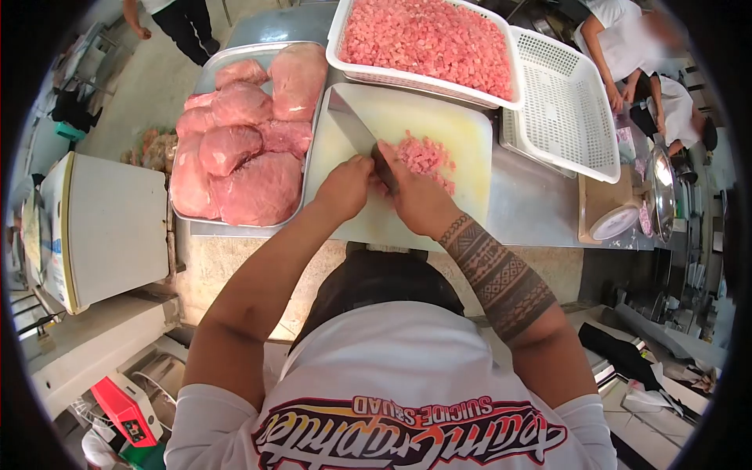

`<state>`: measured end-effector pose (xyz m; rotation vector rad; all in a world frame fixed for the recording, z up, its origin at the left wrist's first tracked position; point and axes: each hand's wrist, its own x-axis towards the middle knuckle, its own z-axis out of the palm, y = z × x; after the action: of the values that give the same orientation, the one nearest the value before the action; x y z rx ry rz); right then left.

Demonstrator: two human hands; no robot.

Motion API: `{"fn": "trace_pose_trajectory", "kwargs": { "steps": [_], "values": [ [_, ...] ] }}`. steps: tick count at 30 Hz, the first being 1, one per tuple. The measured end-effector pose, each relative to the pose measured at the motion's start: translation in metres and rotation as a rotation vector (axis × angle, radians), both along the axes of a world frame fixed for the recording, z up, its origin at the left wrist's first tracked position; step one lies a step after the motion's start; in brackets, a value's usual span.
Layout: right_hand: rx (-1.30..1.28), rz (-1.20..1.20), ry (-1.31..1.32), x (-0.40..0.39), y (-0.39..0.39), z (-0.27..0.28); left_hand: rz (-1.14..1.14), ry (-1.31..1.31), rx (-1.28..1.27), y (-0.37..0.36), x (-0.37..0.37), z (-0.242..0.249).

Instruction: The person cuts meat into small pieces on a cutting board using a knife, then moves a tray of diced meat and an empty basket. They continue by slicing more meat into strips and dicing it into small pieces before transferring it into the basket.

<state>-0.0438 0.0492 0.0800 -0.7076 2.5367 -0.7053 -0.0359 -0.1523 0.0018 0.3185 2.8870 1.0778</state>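
Note:
My right hand point(421, 200) is wrapped round the handle of a large knife point(352, 120), whose broad blade points up and left over the cutting board point(462, 129). Close beside the knife, my left hand point(346, 188) is closed with its fingers curled in; whatever they may hold is hidden. A small heap of diced pink meat point(425, 155) lies on the board just beyond my right hand. A few more bits show between the two hands, partly covered by the knife and fingers.
On the left, a metal tray point(182, 218) carries several big raw meat pieces point(258, 188). Behind the board stands a white basket point(423, 76) heaped with diced meat, beside another white basket point(583, 117). A kitchen scale point(615, 222) sits at right. People point(619, 39) work at the far right.

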Motion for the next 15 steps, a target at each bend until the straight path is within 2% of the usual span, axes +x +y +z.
{"fn": "trace_pose_trajectory", "kwargs": {
  "steps": [4, 7, 9, 11, 15],
  "values": [
    [0.033, 0.028, 0.045, 0.018, 0.012, 0.041, -0.008, -0.028, -0.062, -0.007, -0.003, 0.004],
    [0.291, 0.041, -0.112, 0.038, 0.017, 0.088, -0.032, -0.075, -0.052, -0.009, -0.005, 0.007],
    [0.079, -0.017, -0.006, 0.048, 0.02, 0.033, -0.035, -0.097, -0.031, -0.009, -0.006, 0.009],
    [-0.03, -0.049, 0.06, 0.048, 0.013, 0.004, -0.023, -0.086, -0.038, -0.009, -0.005, 0.005],
    [-0.047, -0.038, 0.109, 0.009, -0.011, -0.002, -0.066, -0.067, -0.035, -0.012, -0.007, 0.005]
  ]
}}
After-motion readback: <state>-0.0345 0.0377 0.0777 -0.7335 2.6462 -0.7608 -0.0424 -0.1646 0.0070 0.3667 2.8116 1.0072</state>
